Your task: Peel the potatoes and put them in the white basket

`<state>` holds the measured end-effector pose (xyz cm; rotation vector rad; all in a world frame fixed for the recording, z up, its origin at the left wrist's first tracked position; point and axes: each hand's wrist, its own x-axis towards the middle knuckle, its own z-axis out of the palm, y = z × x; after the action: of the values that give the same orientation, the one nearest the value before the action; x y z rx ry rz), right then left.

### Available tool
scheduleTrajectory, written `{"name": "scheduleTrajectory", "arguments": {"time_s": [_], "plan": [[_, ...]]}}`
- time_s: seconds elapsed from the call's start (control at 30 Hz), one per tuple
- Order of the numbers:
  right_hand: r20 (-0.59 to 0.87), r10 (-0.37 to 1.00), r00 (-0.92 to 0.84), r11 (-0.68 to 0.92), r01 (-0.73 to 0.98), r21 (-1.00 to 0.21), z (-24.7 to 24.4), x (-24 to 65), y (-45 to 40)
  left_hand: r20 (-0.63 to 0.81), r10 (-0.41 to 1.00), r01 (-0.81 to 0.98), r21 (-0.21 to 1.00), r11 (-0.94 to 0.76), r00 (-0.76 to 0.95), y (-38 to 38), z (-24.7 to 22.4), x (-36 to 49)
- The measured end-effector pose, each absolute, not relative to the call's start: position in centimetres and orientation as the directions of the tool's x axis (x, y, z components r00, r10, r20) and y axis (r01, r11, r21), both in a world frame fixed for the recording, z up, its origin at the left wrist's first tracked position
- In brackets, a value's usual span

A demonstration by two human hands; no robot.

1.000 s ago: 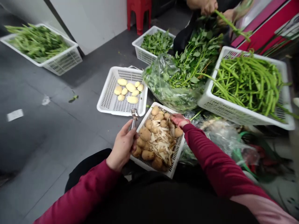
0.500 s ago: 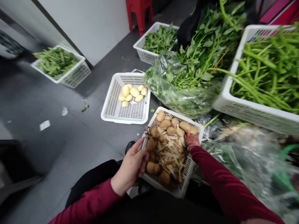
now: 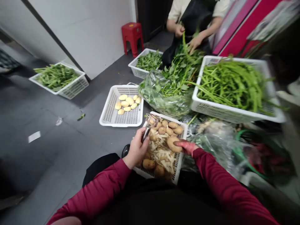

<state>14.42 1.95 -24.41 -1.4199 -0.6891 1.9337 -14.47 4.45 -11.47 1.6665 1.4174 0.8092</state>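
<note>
While hands (image 3: pixel 137 150) hold peeler (image 3: pixel 145 132), potato (image 3: pixel 172 143), red stool (image 3: pixel 132 32) on floor (image 3: pixel 63 150) beside wall (image 3: pixel 89 37).

Co-worker (image 3: pixel 194 17): head cut off by top edge. Peeler (image 3: pixel 146 132): blade end blurred, handle partly hidden in left hand (image 3: pixel 137 148). Right hand (image 3: pixel 187 146): some fingers hidden behind potato (image 3: pixel 172 143). Potato basket (image 3: pixel 178 168): base mostly hidden under peelings (image 3: pixel 164 157). Green-rimmed basket (image 3: pixel 237 136), right: red contents (image 3: pixel 257 156) too blurred to identify.

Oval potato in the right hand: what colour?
The oval potato is light brown, clearest in the head view.
</note>
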Motion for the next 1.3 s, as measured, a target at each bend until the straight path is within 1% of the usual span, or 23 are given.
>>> {"name": "scheduleTrajectory", "arguments": {"time_s": [0.03,0.07,0.13,0.2,0.23,0.3,0.4,0.43,0.5,0.57,0.63,0.7,0.77,0.83,0.87,0.93,0.97,1.03,1.1,1.17,1.23,1.3], "plan": [[-0.593,0.757,-0.274,-0.652,-0.276,-0.706,-22.3,13.6,0.9,0.007,0.97,0.52,0.843,-0.136,0.243,4.3,-11.6,-14.3],[-0.55,0.773,-0.316,-0.634,-0.356,-0.687,-20.2,12.7,-0.3,-0.008,0.949,0.561,0.808,-0.18,0.315,4.1,-11.8,-14.1],[-0.477,0.813,-0.334,-0.582,-0.449,-0.678,-16.5,11.2,-3.1,-0.091,0.913,0.658,0.722,-0.214,0.397,3.6,-12.2,-13.6],[-0.439,0.849,-0.294,-0.528,-0.433,-0.731,-13.5,10.2,-6.2,-0.121,0.901,0.732,0.632,-0.254,0.417,2.8,-12.5,-13.3],[-0.431,0.865,-0.257,-0.501,-0.396,-0.769,-12.3,9.9,-7.8,-0.093,0.895,0.746,0.594,-0.301,0.435,2.4,-12.5,-13.2],[-0.417,0.886,-0.202,-0.463,-0.333,-0.822,-10.7,9.3,-10.5,0.022,0.847,0.721,0.514,-0.465,0.531,1.7,-12.3,-13.2],[-0.379,0.909,-0.172,-0.413,-0.27,-0.87,-9.7,8.8,-12.8,0.173,0.682,0.599,0.36,-0.715,0.71,1.1,-11.3,-12.9],[-0.366,0.918,-0.152,-0.391,-0.205,-0.897,-9.7,8.7,-13.1,0.207,0.629,0.561,0.306,-0.769,0.749,1.0,-10.7,-12.7],[-0.341,0.937,-0.079,-0.339,0.034,-0.94,-9.7,8.5,-13.4,0.266,0.545,0.505,0.207,-0.838,0.795,0.9,-9.8,-11.8],[-0.291,0.957,-0.001,-0.278,0.294,-0.914,-9.6,8.3,-13.6,0.297,0.475,0.46,0.124,-0.879,0.828,1.1,-9.2,-10.9],[-0.212,0.977,0.013,-0.196,0.44,-0.876,-9.1,8.3,-14.1,0.27,0.429,0.427,0.068,-0.902,0.862,1.5,-9.4,-10.4],[-0.124,0.99,-0.071,-0.077,0.468,-0.88,-8.6,8.3,-14.7,0.205,0.471,0.468,0.065,-0.881,0.858,2.1,-10.2,-10.4],[-0.036,0.99,-0.136,0.033,0.473,-0.88,-8.4,8.5,-15.2,0.16,0.566,0.559,0.09,-0.824,0.809,2.6,-11.1,-10.5],[0.027,0.994,-0.105,0.078,0.52,-0.851,-8.8,8.8,-15.1,0.178,0.643,0.629,0.133,-0.766,0.745,2.8,-11.6,-10.1],[0.053,0.997,-0.06,0.077,0.557,-0.827,-9.2,8.9,-14.9,0.211,0.646,0.629,0.15,-0.763,0.734,2.8,-11.6,-9.7],[0.114,0.994,0.0,0.089,0.621,-0.779,-10.3,9.3,-14.4,0.278,0.587,0.567,0.156,-0.809,0.761,2.6,-11.4,-8.6],[0.151,0.989,-0.002,0.117,0.641,-0.759,-10.9,9.6,-14.1,0.288,0.539,0.52,0.146,-0.841,0.791,2.6,-11.2,-8.0],[0.232,0.972,-0.041,0.199,0.668,-0.717,-12.0,10.0,-13.7,0.238,0.489,0.476,0.115,-0.872,0.839,3.0,-10.9,-7.1],[0.288,0.955,-0.062,0.248,0.697,-0.672,-13.1,10.4,-13.4,0.162,0.533,0.523,0.102,-0.846,0.831,3.8,-10.8,-6.6],[0.31,0.95,-0.04,0.242,0.721,-0.649,-14.0,10.8,-13.2,0.157,0.55,0.541,0.099,-0.835,0.82,4.6,-11.0,-6.4],[0.309,0.951,-0.023,0.223,0.743,-0.631,-14.6,11.1,-13.0,0.199,0.469,0.46,0.093,-0.883,0.86,5.3,-11.1,-6.2],[0.313,0.948,-0.061,0.245,0.769,-0.59,-14.7,11.2,-12.9,0.187,0.393,0.387,0.07,-0.92,0.9,5.8,-11.2,-6.0]]}}
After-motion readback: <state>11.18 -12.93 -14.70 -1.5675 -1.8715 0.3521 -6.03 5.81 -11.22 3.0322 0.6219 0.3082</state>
